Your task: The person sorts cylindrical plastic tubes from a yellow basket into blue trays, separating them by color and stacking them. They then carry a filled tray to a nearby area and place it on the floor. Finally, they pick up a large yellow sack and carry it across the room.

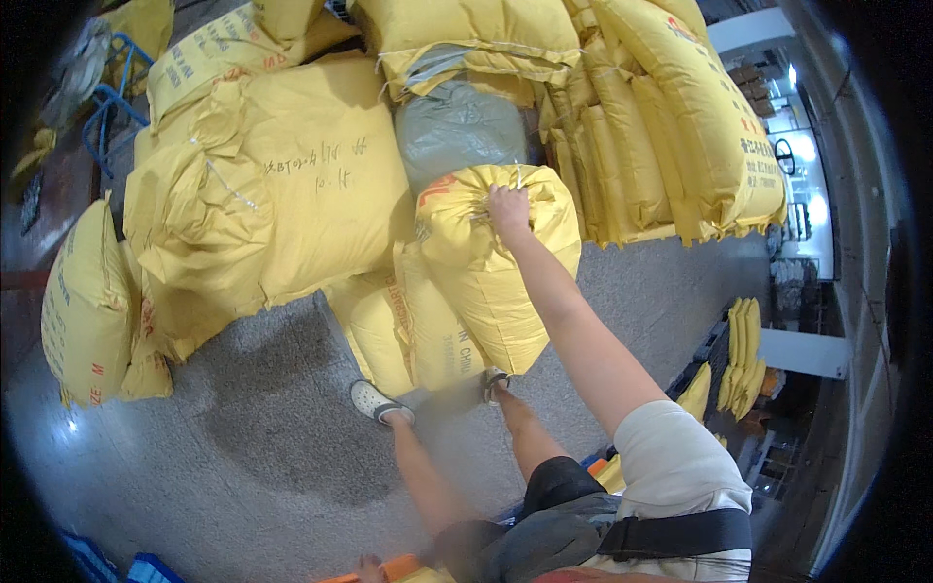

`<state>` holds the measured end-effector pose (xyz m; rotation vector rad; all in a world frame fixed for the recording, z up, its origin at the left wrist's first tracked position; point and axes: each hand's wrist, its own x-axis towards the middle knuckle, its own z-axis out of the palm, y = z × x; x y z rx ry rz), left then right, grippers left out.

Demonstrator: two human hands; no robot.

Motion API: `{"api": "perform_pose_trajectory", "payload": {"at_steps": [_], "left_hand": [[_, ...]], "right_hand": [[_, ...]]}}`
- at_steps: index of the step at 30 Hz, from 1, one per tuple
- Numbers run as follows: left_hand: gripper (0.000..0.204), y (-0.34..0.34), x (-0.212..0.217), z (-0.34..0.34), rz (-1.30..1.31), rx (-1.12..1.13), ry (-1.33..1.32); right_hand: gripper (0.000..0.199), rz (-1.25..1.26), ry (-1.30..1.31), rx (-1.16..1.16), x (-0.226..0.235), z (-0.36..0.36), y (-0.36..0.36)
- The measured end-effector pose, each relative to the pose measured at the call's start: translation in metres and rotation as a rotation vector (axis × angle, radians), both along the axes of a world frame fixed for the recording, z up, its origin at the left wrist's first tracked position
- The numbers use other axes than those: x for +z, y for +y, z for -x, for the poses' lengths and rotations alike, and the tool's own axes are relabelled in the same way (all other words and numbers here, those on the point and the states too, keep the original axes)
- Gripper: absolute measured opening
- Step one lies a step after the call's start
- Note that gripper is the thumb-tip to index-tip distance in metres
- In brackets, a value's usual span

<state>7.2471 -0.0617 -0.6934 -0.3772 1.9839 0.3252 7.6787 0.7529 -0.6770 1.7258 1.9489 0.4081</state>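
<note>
— Can you see the left hand?
— Barely; the lower edge cuts it off, so its grip is unclear.
— And the grey sack?
— Mostly buried under yellow sacks.

White short sleeve, dark shorts, pale clogs.

This is a warehouse or storage hall. Large yellow woven sacks lie heaped in stacks on a bare grey concrete floor, with more stacked sacks farther off, a blue metal trolley frame at the edge, and bright windows beyond.
</note>
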Motion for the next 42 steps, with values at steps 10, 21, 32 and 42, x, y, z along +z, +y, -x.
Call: {"api": "perform_pose_trajectory", "payload": {"at_steps": [10, 21, 32, 42], "left_hand": [[0.041, 0.301, 0.088, -0.161, -0.561, -0.449, -0.013], [0.037, 0.476, 0.136, -0.3, -0.886, -0.734, 0.157], [0.053, 0.743, 0.046, -0.384, -0.924, -1.236, 0.412], [0.049, 0.772, -0.018, -0.356, -0.728, -1.333, 0.191]], "right_hand": [[0.023, 0.087, 0.503, 0.008, 0.062, -0.062, -0.074], [0.014, 0.134, 0.747, -0.134, 0.166, -0.132, -0.239], [0.018, 0.202, 0.789, -0.178, 0.145, -0.104, -0.169], [0.012, 0.22, 0.798, -0.166, 0.118, -0.073, -0.168]]}}
